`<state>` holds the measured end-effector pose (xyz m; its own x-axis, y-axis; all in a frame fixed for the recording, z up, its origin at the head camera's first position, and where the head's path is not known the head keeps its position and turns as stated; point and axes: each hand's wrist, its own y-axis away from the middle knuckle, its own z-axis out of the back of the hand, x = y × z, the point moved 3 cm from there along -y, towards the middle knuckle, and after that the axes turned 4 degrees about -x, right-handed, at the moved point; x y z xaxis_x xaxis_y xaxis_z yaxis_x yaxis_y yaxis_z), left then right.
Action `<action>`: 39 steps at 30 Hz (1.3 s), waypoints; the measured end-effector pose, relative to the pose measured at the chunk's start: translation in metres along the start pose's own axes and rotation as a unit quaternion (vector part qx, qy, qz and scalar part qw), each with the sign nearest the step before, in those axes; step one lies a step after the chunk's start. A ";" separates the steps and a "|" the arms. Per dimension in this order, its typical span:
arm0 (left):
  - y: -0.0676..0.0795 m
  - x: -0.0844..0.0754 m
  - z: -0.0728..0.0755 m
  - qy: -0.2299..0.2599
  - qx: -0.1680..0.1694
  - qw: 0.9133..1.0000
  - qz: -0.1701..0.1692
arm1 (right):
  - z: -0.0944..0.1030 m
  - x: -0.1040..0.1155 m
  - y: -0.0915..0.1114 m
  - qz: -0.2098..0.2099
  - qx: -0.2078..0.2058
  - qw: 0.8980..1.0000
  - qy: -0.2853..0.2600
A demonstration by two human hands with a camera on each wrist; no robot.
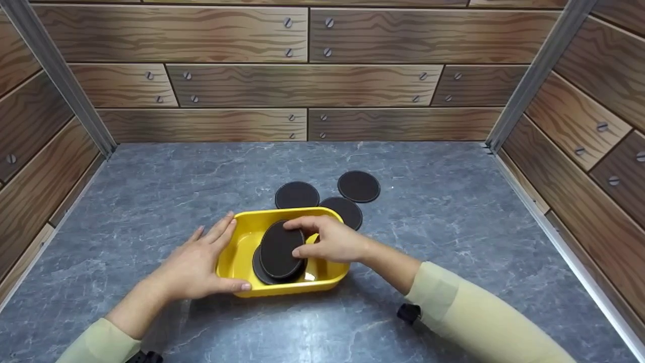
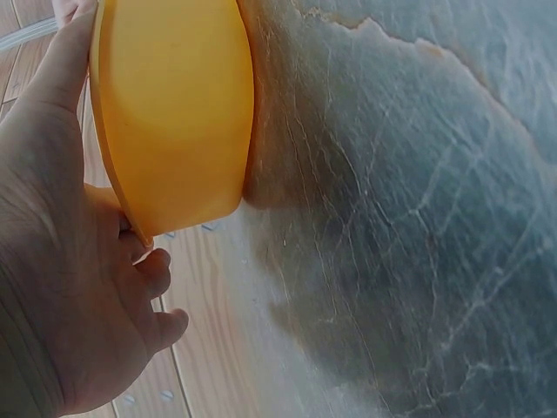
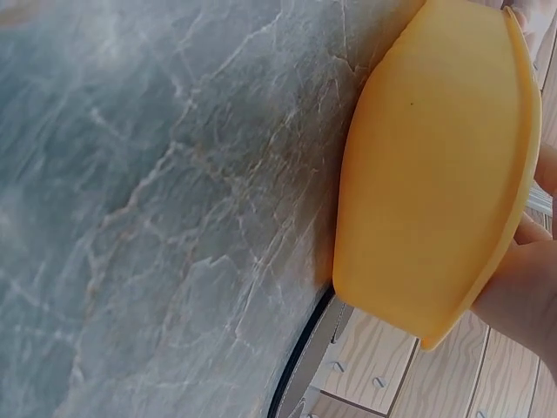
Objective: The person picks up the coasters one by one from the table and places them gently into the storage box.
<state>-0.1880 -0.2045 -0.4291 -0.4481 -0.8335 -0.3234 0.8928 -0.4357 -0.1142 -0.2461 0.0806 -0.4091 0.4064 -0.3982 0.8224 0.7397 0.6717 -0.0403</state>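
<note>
A yellow tub (image 1: 330, 280) sits on the table with dark round coasters inside. My right hand (image 1: 335, 239) reaches over its right part and pinches the right edge of a coaster (image 1: 279, 249) between thumb and fingers. That coaster is tilted and overlaps another coaster (image 1: 258, 269) lower in the tub, which is mostly hidden. My left hand (image 1: 196, 262) rests against the tub's left end, thumb on the near rim and straight fingers at the far left corner. In the left wrist view, the tub's near wall (image 2: 178, 113) stands beside that hand.
Behind the tub lie three more coasters: one at the left (image 1: 297, 195), one at the far right (image 1: 359, 186) and one partly covered by the tub's rim (image 1: 343, 212). The grey marbled table (image 1: 428, 201) is bordered by wood-patterned walls (image 1: 302, 85).
</note>
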 end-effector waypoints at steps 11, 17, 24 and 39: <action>0.002 0.002 0.000 0.002 0.003 1.000 0.007 | -0.009 0.002 -0.001 -0.012 0.009 0.992 0.126; 0.003 0.002 -0.001 0.000 0.007 1.000 0.009 | -0.012 0.002 0.000 -0.046 0.011 0.983 0.176; 0.002 0.001 0.000 0.002 0.011 1.000 0.010 | 0.001 0.005 0.003 -0.004 -0.036 0.986 0.166; 0.000 0.000 0.000 0.000 0.007 1.000 0.015 | 0.097 -0.019 0.010 0.004 -0.219 0.975 0.042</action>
<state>-0.1882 -0.2047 -0.4293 -0.4203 -0.8466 -0.3265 0.9055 -0.4146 -0.0907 -0.2978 0.1555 -0.3699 0.4422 -0.4560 0.7724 0.8868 0.3511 -0.3004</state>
